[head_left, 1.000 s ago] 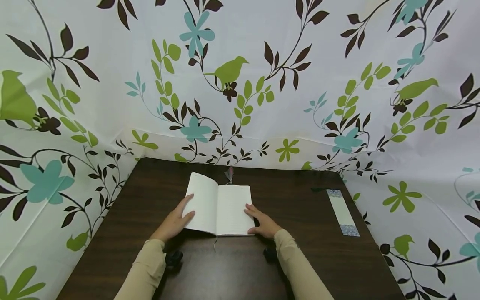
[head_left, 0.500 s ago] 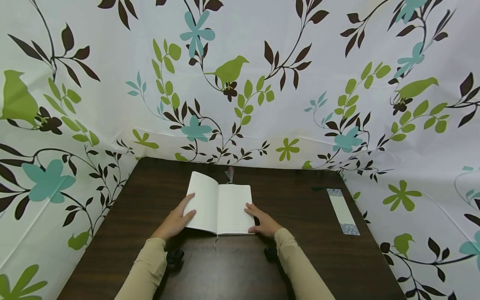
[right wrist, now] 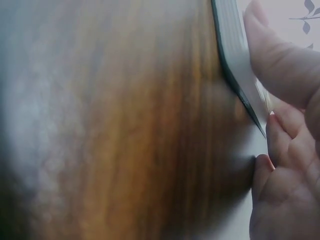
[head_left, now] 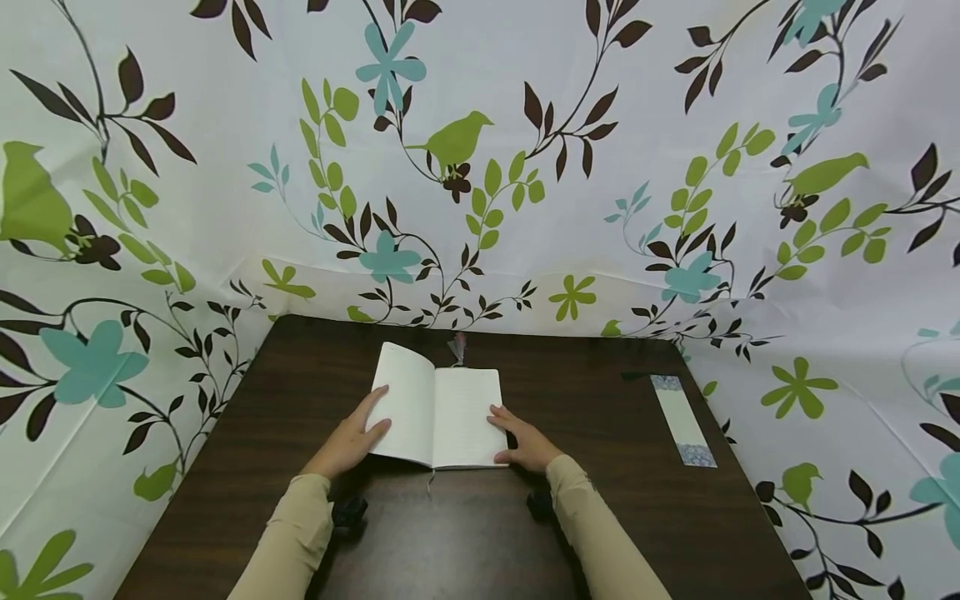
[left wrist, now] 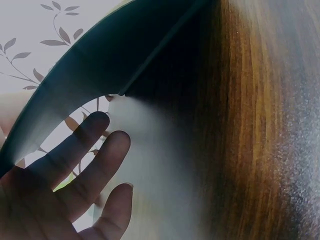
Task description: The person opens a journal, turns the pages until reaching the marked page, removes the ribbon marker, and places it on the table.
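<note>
We see the book point(head_left: 434, 417) lying open on the desk point(head_left: 600, 417), its left half tilted up. The left hand point(head_left: 347, 437) grips that raised side, thumb on the page and three loosely spread fingers beneath the cover. The right hand point(head_left: 531, 443) pinches the opposite edge, partly closed, thumb above, fingers below. We find a tassel point(head_left: 458, 348) just beyond the book and a strip point(head_left: 683, 421) well to its right.

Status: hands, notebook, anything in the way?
Left hand holds left edge, right hand right edge. Notebook, open, left half raised. White strip off right, out of the way.
</note>
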A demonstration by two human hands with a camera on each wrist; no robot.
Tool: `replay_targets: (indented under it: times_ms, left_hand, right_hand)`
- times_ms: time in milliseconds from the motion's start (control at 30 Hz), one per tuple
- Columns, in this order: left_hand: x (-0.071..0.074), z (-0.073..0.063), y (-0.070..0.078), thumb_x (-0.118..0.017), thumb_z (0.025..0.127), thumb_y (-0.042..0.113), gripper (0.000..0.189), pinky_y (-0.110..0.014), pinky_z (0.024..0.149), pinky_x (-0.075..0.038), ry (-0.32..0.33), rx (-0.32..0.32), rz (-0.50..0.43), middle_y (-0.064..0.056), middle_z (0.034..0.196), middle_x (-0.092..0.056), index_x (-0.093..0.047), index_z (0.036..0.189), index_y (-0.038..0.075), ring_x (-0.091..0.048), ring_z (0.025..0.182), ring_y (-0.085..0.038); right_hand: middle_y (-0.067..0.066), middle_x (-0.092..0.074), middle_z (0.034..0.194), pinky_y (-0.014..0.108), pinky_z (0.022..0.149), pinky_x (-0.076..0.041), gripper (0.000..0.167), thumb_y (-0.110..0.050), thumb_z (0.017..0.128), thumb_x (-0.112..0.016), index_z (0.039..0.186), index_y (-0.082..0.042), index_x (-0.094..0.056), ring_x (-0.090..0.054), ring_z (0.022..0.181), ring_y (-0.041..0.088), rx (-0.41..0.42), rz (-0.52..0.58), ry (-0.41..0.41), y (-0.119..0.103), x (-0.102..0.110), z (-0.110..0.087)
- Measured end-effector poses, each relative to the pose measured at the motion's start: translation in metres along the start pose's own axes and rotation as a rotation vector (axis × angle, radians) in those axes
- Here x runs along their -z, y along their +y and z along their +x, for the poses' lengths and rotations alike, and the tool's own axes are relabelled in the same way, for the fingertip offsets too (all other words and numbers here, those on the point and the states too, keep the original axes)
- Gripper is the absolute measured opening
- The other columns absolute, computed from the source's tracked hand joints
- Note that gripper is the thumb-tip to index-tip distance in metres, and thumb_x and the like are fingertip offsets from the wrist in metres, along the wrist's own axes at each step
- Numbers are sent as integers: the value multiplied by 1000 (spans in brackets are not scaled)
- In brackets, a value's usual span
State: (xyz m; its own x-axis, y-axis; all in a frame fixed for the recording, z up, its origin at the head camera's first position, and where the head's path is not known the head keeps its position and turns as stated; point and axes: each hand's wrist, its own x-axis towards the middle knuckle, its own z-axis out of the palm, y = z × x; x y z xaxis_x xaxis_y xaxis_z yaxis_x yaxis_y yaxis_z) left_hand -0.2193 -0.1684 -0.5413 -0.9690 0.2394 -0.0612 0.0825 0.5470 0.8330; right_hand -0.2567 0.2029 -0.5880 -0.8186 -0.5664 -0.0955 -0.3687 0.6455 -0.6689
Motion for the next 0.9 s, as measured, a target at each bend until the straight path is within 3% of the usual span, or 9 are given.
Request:
replay_targets:
  times_ms: [433,733,900]
  left_hand:
    - [-1,0,3,-54,107,29,64,-66,113,-25,3,-2,-13,-21,165,-24,-24,162,17,-28,147,-46]
    - [-3,1,1,-54,107,32,65,-67,113,-25,-6,1,-9,-21,165,-23,-24,162,18,-27,147,-46]
    - [-2,2,2,-54,107,29,64,-66,114,-24,-1,-3,-7,-20,166,-23,-24,162,17,-27,148,-45]
  right_hand:
    - [9,-28,166,54,118,-27,74,-19,88,-80,153,-6,-45,-20,153,31,37,4,25,2,-3,-1]
    - [8,-40,160,48,116,-33,66,-21,87,-81,145,-4,-54,-31,149,28,57,-64,133,3,-11,0]
    - [15,-50,152,48,114,-36,65,-19,85,-82,142,0,-56,-43,142,33,76,-123,223,-4,-11,3]
